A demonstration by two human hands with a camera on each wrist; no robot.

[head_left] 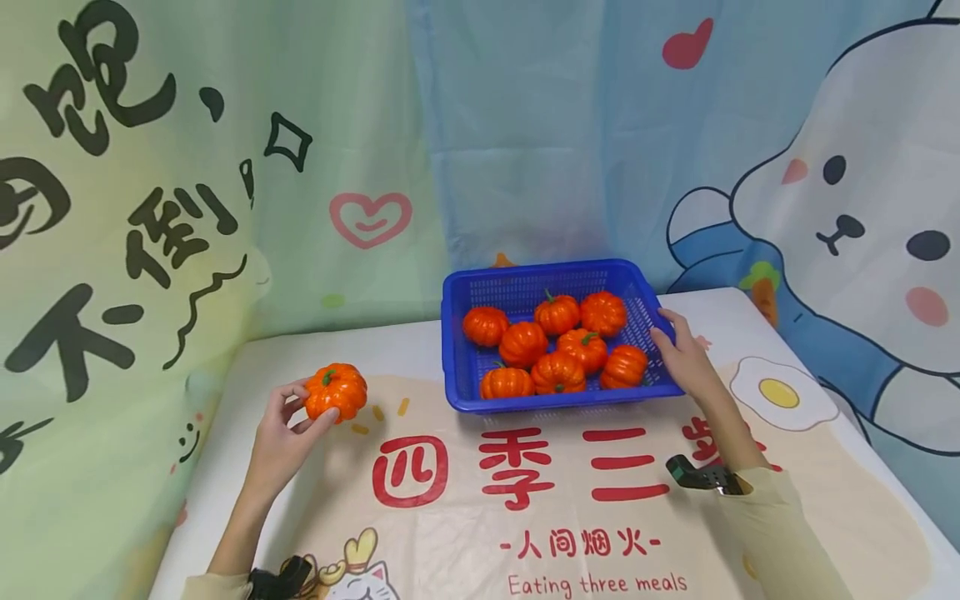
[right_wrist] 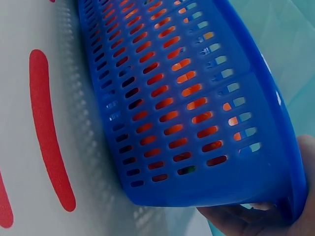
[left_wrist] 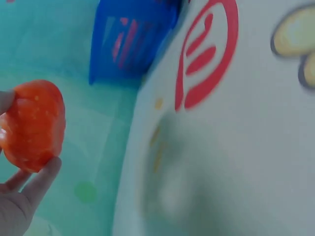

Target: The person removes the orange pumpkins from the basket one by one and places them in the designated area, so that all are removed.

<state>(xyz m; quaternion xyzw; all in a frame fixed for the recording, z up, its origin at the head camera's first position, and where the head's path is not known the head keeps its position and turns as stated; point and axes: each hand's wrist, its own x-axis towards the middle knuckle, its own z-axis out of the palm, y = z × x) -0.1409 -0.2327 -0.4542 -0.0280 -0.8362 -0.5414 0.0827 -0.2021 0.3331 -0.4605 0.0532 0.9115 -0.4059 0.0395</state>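
Nearest, a pale sleeve with a black wrist camera crosses the right of the printed tablecloth. Farther left, the left hand pinches an orange pumpkin above the table, left of the blue basket. The right hand grips its right rim; inside lie eight more pumpkins, partly screened in the right wrist view by the slotted wall. Beyond hangs a cartoon curtain.

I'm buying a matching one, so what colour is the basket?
The basket is blue, clearest in the head view.
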